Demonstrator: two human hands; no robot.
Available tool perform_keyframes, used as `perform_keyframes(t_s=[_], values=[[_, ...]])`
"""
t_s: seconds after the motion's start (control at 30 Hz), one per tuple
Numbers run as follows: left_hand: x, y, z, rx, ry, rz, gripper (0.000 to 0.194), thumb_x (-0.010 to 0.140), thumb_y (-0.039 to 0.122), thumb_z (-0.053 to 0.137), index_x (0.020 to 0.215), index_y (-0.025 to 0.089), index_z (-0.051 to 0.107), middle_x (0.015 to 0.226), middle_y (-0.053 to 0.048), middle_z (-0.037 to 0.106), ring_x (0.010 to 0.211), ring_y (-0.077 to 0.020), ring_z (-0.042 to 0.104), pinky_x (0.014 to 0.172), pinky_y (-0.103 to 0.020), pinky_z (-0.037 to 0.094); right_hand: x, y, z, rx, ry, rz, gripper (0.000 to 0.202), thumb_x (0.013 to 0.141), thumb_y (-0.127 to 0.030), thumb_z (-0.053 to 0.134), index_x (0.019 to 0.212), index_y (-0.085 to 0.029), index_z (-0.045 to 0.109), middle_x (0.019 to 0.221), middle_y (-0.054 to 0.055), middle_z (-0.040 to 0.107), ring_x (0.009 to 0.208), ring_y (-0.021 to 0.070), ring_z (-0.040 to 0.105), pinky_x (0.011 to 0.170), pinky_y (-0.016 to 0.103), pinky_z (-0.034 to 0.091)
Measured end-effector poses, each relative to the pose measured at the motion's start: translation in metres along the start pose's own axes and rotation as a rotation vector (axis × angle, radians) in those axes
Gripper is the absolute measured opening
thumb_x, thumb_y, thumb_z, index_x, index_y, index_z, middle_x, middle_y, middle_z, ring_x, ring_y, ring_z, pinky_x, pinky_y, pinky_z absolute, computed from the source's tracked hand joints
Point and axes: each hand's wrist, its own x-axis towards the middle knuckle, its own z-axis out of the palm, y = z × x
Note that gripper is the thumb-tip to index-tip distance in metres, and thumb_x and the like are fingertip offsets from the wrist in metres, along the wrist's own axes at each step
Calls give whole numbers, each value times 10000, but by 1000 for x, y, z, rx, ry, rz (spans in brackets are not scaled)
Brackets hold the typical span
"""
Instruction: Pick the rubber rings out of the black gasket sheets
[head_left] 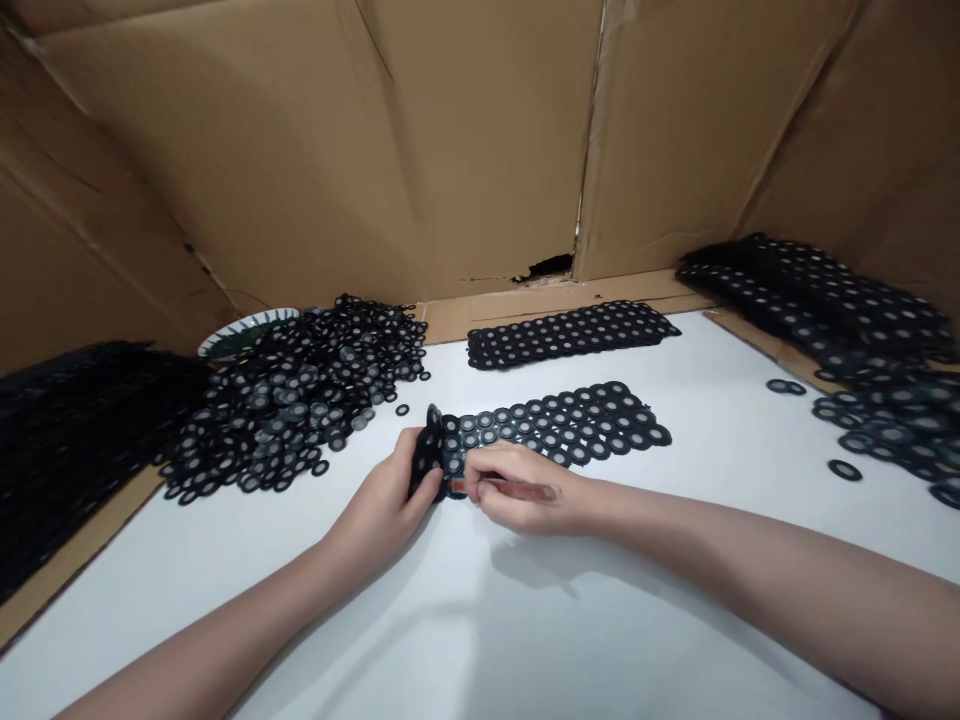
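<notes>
A sheet of joined black rings (551,420) with pale grey centres lies on the white table in front of me. My left hand (390,485) pinches the sheet's left end, which is bent upright between thumb and fingers. Close beside it, my right hand (517,485) is closed around a slim tool with a reddish-brown handle (536,491). That tool points left, towards the bent edge by my left thumb. Its working tip is too small to make out, and my right hand covers part of the sheet's near edge.
Behind lies a second ring sheet (574,335). A heap of loose black rings (300,390) sits at left, partly over a striped-rim plate (247,325). Stacked sheets (817,290) and loose rings (900,420) are at right, dark stacks (82,430) far left. Cardboard walls (480,150) enclose the table.
</notes>
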Motion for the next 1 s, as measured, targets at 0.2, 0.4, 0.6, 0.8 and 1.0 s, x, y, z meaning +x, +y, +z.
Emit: perform_keyframes(t_s=[0.2,0.4,0.6,0.8,1.0], values=[[1,1,0,36,-3,-14,215,805,266,366,1005,192,343,721,5,554,642,-171,550,572,-252,398,0,1,2,-6,-6,-15,132,659,-58,407,662,-185,438,493,-54,394,533,100,419,633,230,382],[1,1,-1,46,-4,-14,215,805,264,357,1007,193,340,703,7,545,628,-173,546,563,-255,396,0,2,1,-19,-7,-23,129,661,-64,407,667,-188,441,471,-56,378,532,106,419,620,227,378],[1,0,0,30,3,1,209,806,267,354,1003,198,347,732,-2,555,652,-182,555,576,-263,404,0,1,1,-25,-14,-1,130,662,-65,406,671,-189,445,493,-48,398,546,112,429,607,223,375],[1,0,0,16,-4,-5,207,809,267,355,1004,198,347,748,-5,564,659,-176,555,585,-260,405,0,2,1,-20,-11,-6,132,666,-64,403,671,-191,440,448,-64,365,504,103,412,616,228,375],[1,0,0,30,-1,0,208,811,273,354,1005,199,344,744,-4,564,657,-182,562,579,-262,404,0,2,1,-19,-12,-11,125,666,-71,408,669,-190,443,447,-65,353,499,102,396,605,226,369]])
